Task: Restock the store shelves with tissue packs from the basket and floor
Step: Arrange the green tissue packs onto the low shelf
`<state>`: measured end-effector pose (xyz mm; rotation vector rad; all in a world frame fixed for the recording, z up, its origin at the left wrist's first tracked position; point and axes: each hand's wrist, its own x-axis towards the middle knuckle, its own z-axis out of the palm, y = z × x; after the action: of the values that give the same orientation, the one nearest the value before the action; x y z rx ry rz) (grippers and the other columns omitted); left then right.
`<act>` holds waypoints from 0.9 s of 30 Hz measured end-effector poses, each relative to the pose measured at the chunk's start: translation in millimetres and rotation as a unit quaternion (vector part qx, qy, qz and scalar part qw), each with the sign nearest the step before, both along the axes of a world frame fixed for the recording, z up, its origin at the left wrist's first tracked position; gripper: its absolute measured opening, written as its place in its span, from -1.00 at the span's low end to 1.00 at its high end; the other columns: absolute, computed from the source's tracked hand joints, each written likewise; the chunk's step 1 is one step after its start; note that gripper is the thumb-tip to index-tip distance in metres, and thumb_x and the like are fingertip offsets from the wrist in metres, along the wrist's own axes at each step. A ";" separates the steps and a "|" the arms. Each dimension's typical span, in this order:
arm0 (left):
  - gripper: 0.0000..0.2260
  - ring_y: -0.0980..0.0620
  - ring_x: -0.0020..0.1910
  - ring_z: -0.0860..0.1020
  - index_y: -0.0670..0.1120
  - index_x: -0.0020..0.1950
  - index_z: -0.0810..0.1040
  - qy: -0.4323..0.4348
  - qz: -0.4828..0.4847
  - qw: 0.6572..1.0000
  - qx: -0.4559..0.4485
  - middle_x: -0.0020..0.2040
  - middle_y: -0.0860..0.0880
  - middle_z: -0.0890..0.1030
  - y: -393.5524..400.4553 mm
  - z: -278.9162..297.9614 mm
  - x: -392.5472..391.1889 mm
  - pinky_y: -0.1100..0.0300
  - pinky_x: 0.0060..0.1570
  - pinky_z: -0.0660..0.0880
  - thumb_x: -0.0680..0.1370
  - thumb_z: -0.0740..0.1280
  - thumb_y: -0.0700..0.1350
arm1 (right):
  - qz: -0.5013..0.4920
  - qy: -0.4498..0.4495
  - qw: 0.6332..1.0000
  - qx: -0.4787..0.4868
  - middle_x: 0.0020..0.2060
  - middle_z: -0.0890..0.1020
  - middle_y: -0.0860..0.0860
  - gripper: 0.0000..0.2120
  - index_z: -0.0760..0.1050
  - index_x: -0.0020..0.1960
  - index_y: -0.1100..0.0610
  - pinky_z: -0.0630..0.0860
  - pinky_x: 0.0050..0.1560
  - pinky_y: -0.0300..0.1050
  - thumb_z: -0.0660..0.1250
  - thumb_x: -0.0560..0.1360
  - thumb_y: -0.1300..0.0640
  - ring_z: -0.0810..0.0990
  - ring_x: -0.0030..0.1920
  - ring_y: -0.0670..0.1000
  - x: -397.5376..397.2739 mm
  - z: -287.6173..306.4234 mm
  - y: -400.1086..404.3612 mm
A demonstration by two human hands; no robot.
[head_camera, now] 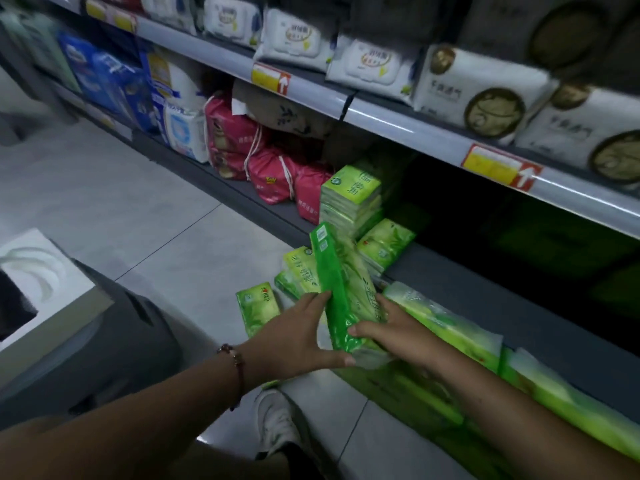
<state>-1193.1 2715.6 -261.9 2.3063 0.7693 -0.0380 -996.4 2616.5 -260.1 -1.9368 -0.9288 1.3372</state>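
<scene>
A long green tissue pack point(337, 289) stands on edge, tilted toward the bottom shelf point(485, 292). My left hand point(294, 336) grips its left side and my right hand point(398, 332) presses its right side. Small green tissue packs point(258, 306) lie on the floor just left of my hands. A stack of green packs point(349, 199) stands on the bottom shelf behind the held pack, with another small pack point(384, 245) beside it. Larger green and white packs point(446, 323) lie along the shelf's front edge under my right arm.
A dark grey basket point(114, 341) with a white box point(38, 271) in it stands on the floor at left. Pink packs point(273, 174) and blue packs point(114, 84) fill the bottom shelf further left. White wipe packs point(374, 64) line the shelf above. My white shoe point(277, 424) rests on the tiled floor.
</scene>
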 end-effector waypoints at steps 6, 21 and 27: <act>0.07 0.07 0.53 0.17 -0.02 0.63 -0.15 -0.028 -0.029 0.999 -0.023 0.62 0.04 0.02 -12.0 3.1 46.2 0.19 0.44 0.24 0.38 0.41 0.37 | -0.103 -0.035 0.994 0.025 -0.01 0.64 -0.19 -0.54 0.42 0.20 -0.10 0.51 -0.10 -0.23 0.53 0.39 0.01 0.62 -0.03 -0.15 18.8 11.0 -22.5; -0.51 0.11 -0.43 0.46 -0.07 0.54 0.31 -0.130 0.174 0.976 -0.022 -0.33 -0.01 0.58 59.4 -45.8 135.9 0.23 -0.46 0.27 0.64 0.27 0.01 | -0.170 -0.078 0.981 0.051 0.30 0.38 -0.14 -0.24 0.16 0.58 0.01 0.45 0.15 -0.13 0.46 0.50 -0.02 0.49 0.30 0.03 74.8 -25.9 63.5; -0.42 -0.03 0.00 0.58 -0.07 0.62 0.03 -0.117 0.168 0.968 -0.147 0.10 -0.06 0.63 79.0 -72.4 153.1 0.05 -0.04 0.53 0.66 0.21 -0.14 | -0.159 -0.169 0.971 0.050 0.48 0.39 0.05 -0.21 0.14 0.60 -0.06 0.56 0.18 -0.02 0.47 0.50 0.16 0.57 0.24 0.08 96.5 -67.2 93.4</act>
<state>-1040.1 2794.5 -334.3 1.8371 0.9501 0.2532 -900.0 2710.0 -327.3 -2.1631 -0.7768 0.7802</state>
